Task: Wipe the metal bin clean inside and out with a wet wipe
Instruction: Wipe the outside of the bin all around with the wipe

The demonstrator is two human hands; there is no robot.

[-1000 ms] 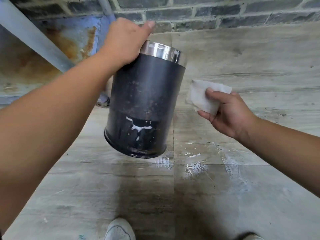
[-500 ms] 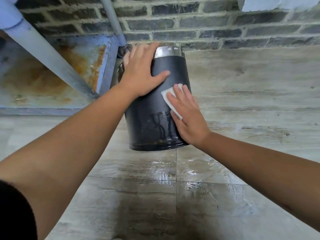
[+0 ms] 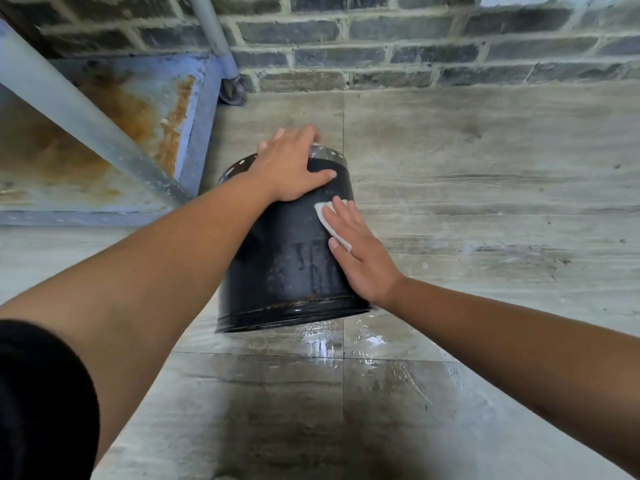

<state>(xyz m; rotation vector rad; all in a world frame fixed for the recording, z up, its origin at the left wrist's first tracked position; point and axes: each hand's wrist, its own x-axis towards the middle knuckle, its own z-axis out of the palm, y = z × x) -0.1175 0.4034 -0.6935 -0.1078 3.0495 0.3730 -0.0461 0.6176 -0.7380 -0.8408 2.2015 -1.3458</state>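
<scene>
Outstretched, left hand (image 3: 287, 168) gripping bin (image 3: 291, 258) (tilted), right hand (image 3: 360, 251) flat on wipe (image 3: 323, 216)

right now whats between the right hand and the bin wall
In the head view, a white wet wipe lies pressed flat between the right hand and the black bin side.

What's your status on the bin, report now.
Left hand gripping bin top. Right hand flat, pressing wipe on outer wall. Bin tilted, held off wet floor. Nothing blocking.

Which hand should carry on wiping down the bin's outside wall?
Right hand: it presses the wipe flat on the bin. Left hand is busy steadying the rim.
</scene>
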